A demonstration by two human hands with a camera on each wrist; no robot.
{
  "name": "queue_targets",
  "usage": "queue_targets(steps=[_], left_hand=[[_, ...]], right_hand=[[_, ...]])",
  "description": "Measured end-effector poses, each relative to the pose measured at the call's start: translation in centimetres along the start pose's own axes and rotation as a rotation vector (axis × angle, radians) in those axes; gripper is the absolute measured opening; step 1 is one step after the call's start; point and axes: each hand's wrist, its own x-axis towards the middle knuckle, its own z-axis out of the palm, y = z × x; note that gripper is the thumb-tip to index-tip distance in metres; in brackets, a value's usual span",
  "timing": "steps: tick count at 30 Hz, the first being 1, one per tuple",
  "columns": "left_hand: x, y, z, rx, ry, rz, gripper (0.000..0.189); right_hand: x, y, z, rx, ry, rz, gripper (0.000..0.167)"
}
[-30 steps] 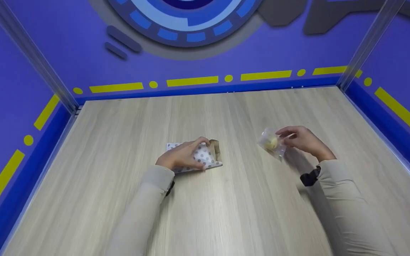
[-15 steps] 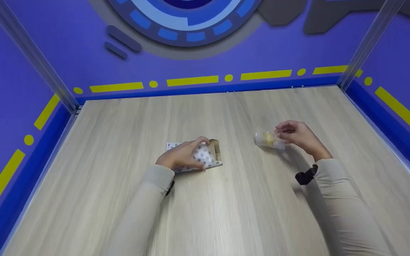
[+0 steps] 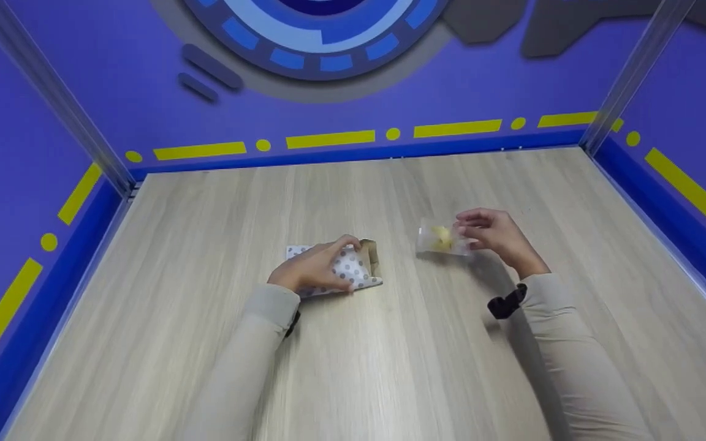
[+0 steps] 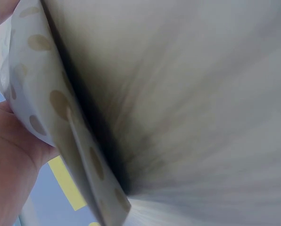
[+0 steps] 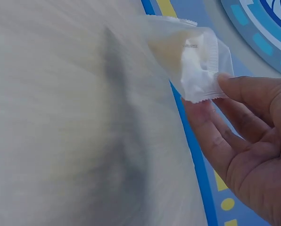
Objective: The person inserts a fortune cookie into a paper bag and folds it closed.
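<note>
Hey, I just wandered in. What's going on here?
A person is working with two small items at a wooden table. Their left hand grips a white paper bag with grey dots, lying on the table with its brown opening toward the right hand's side. Their right hand pinches a see-through packet with something yellowish inside, held above the table. The packet is outside the bag, apart from it.

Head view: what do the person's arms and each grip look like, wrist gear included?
The left sleeve and right sleeve are plain, pale beige and long, reaching the wrists; the right one is creased along the forearm. A blocky black piece sits at the right wrist; only a black sliver shows at the left. The left grip and right grip are human hands without gloves.
</note>
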Motion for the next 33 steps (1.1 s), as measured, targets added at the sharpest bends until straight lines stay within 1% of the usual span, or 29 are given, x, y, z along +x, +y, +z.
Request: queue_targets(steps=[6, 11, 18, 25, 26, 29, 32, 33], left_hand=[[0.1, -0.2, 0.1, 0.004, 0.006, -0.005, 0.074], [0.1, -0.1, 0.0, -0.001, 0.007, -0.003, 0.074], [0.1, -0.2, 0.0, 0.005, 0.009, 0.002, 0.074], [0.1, -0.2, 0.0, -0.011, 0.006, 0.014, 0.075], [0.1, -0.2, 0.0, -0.015, 0.004, 0.017, 0.075], [0.1, -0.2, -0.1, -0.023, 0.000, 0.022, 0.075], [0.1, -0.2, -0.1, -0.011, 0.000, 0.028, 0.075], [0.1, -0.2, -0.1, -0.005, 0.000, 0.029, 0.075]], right_hand=[[0.5, 0.0, 1.7, 0.041, -0.036, -0.018, 0.045], [0.9, -0.2, 3.1, 0.056, -0.052, -0.001, 0.044], [1.4, -0.6, 4.7, 0.025, -0.054, 0.040, 0.042], [1.7, -0.8, 5.6, 0.001, -0.063, 0.061, 0.043], [1.5, -1.2, 5.7, -0.002, -0.063, 0.064, 0.043], [1.6, -1.2, 6.2, -0.025, -0.054, 0.060, 0.041], [1.8, -1.1, 6.6, -0.056, -0.047, 0.067, 0.042], [2.0, -0.7, 6.8, -0.062, -0.044, 0.069, 0.041]])
